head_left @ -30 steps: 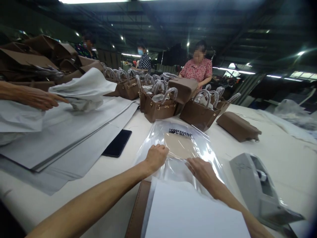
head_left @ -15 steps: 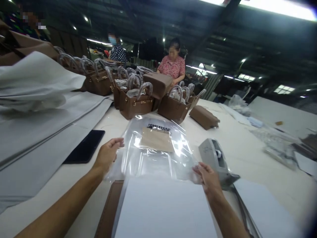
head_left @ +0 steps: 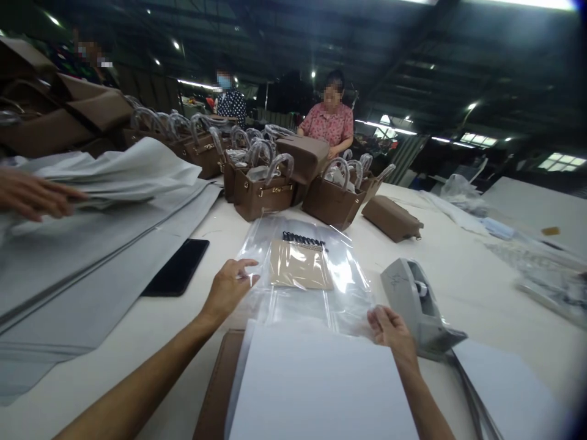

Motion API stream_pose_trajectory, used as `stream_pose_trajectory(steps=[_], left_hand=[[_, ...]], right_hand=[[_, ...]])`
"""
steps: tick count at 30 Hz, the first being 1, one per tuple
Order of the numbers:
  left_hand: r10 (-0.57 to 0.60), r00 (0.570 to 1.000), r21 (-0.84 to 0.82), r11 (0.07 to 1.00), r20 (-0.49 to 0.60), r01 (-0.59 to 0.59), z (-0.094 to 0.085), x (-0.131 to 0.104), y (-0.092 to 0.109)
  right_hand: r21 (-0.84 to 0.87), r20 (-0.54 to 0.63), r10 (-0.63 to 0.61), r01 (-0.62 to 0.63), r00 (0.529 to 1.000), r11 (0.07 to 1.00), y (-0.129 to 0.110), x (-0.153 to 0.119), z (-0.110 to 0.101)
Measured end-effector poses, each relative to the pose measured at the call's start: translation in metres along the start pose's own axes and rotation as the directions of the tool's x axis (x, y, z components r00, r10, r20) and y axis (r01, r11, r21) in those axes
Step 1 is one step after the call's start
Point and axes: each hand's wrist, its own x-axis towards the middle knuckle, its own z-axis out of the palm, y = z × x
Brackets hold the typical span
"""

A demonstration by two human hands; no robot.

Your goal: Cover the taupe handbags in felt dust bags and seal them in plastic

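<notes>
Head view: The person's two bare hands are at opposite sides of a clear, glossy plastic sheet (head_left: 300, 308), spread over the cream desk (head_left: 458, 263) in front of the body. The left hand (head_left: 228, 286) is at its left edge, thumb and forefinger curved with a gap between the tips; whether film is caught there cannot be told. The right hand (head_left: 392, 330) has its fingers together, apparently pinching the near right corner.

The step in hand looks like straightening the sheet out flat. A next move would seem to call for a light, even hold on both sides, since thin film could crease.

The sheet's far edge points toward the brown handbags with plastic-wrapped handles (head_left: 266, 195). Its long axis appears to run near to far, though its near end is hard to make out beside a plain white sheet (head_left: 321, 385). A tan rectangular panel (head_left: 300, 263) shows within its outline, longer left to right, with a row of black loops (head_left: 302, 238) along its far side.
</notes>
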Motion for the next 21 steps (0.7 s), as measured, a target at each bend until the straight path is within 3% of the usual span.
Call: stream_pose_trajectory(steps=[2, 4, 9, 12, 14, 16, 18, 21], left_hand=[[0.108, 0.994, 0.237, 0.966, 0.009, -0.107, 0.003, -0.003, -0.001], [0.146, 0.989, 0.368, 0.919, 0.026, -0.145, 0.004, -0.004, -0.001], [0.076, 0.991, 0.457, 0.881, 0.113, -0.119, 0.004, -0.004, 0.007], [0.026, 0.987, 0.422, 0.902, 0.156, -0.09, 0.002, -0.008, 0.014], [-0.004, 0.981, 0.346, 0.936, 0.195, -0.065, 0.0, -0.012, 0.017], [-0.01, 0.972, 0.241, 0.969, 0.234, -0.048, -0.002, -0.016, 0.019], [0.004, 0.965, 0.136, 0.99, 0.263, -0.041, -0.005, -0.019, 0.02], [0.016, 0.954, 0.044, 0.999, 0.3, -0.031, -0.011, -0.024, 0.025]], right_hand=[[-0.021, 0.015, 0.025, -0.025, 1.0, 0.999, -0.002, -0.004, 0.001], [-0.049, 0.033, 0.059, -0.057, 0.998, 0.997, -0.005, -0.005, 0.002], [-0.109, 0.066, 0.107, -0.099, 0.992, 0.989, -0.008, -0.001, 0.003], [-0.128, 0.06, 0.056, -0.048, 0.997, 0.991, -0.013, -0.009, 0.006], [-0.231, 0.06, 0.02, -0.005, 0.998, 0.973, -0.021, -0.021, 0.008], [-0.474, 0.072, -0.024, 0.055, 0.997, 0.879, -0.033, -0.038, 0.009], [-0.689, 0.093, -0.071, 0.115, 0.993, 0.716, -0.046, -0.053, 0.008], [-0.775, 0.087, -0.098, 0.129, 0.991, 0.618, -0.06, -0.07, 0.004]])
